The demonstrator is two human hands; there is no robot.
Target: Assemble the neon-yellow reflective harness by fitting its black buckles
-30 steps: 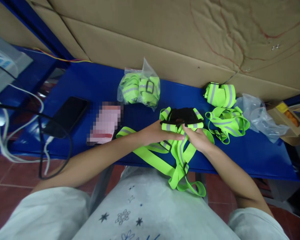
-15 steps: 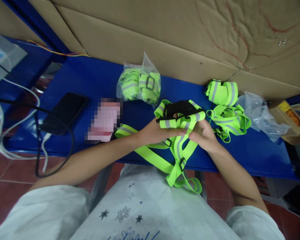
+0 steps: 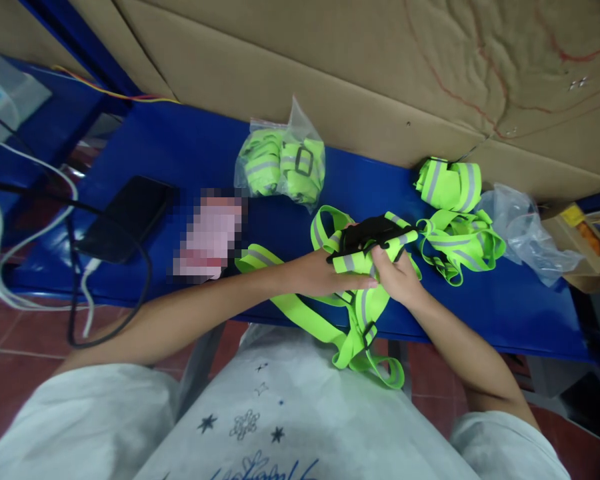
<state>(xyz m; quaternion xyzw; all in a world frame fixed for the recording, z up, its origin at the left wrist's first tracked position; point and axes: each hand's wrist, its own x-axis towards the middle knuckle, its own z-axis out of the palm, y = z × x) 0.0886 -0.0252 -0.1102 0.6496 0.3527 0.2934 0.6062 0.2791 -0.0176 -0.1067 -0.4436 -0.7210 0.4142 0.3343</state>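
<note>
Between my two hands is a neon-yellow reflective strap harness with grey stripes, black buckles and a black patch on top. My left hand is closed on its left side, its fingers partly hidden under the folded straps. My right hand grips the right side, the thumb pressed on the folded band. Loose straps trail to the left under my left forearm and hang over the front table edge towards my shirt. Just right of my right hand lies another loose bundle of reflective straps.
A rolled strap bundle sits at the back right, beside crumpled clear plastic and a small cardboard box. Bagged straps lie at the back. On the left are a black power bank, a blurred pink item and cables.
My right thumb has moved up onto the folded band. The held part of the harness has shifted slightly right, and a strap loop now stands out more at its left.
</note>
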